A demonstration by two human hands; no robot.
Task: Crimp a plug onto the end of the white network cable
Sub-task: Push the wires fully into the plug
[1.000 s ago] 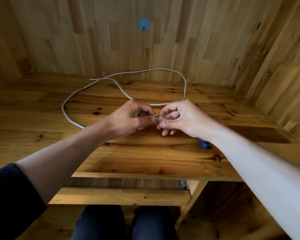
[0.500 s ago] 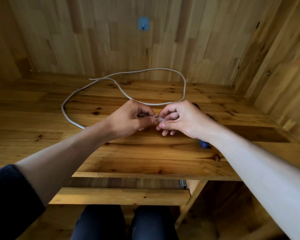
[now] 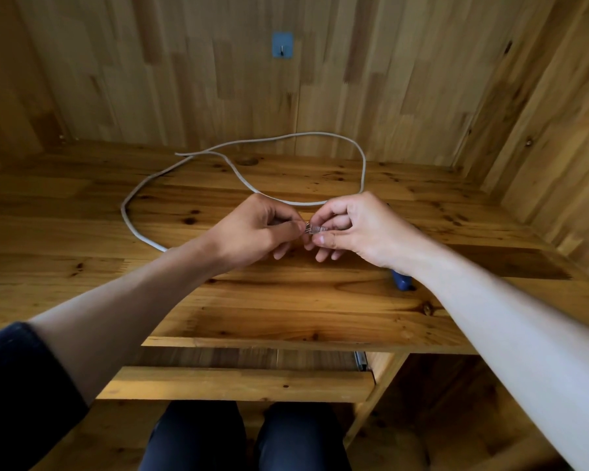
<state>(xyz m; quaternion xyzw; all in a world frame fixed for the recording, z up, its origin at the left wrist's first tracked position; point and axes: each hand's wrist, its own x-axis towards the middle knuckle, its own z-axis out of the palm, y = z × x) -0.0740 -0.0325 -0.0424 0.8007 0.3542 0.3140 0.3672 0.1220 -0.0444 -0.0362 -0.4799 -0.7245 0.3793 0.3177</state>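
plug meets cable end betw. the two hands

the left hand point(image 3: 252, 232) is curled; its thumb and forefinger pinch the end of the cable point(image 3: 364, 171) right at the fingertips. the right hand point(image 3: 364, 229) is curled too. its thumb and forefinger pinch the clear plug point(image 3: 317, 228), and the other fingers are folded under it. the plug sits betw. the two thumb tips, held above the desk point(image 3: 286, 300), not lying on it. a short bare end of the cable comes out from the left fingertips and touches the plug. how far it is inside, i cannot tell, it is too small.

from under the left forearm the cable runs out to the left, makes a wide loop on the desk and passes just behind the knuckles of both hands. its other end lies free, far behind the left fingers, near the wall point(image 3: 184, 79).

a blue handle point(image 3: 402, 282) lies on the desk under the right wrist, most of it hidden by the arm. a blue hook point(image 3: 282, 45) is on the wall, high above the fingers and well apart from them.
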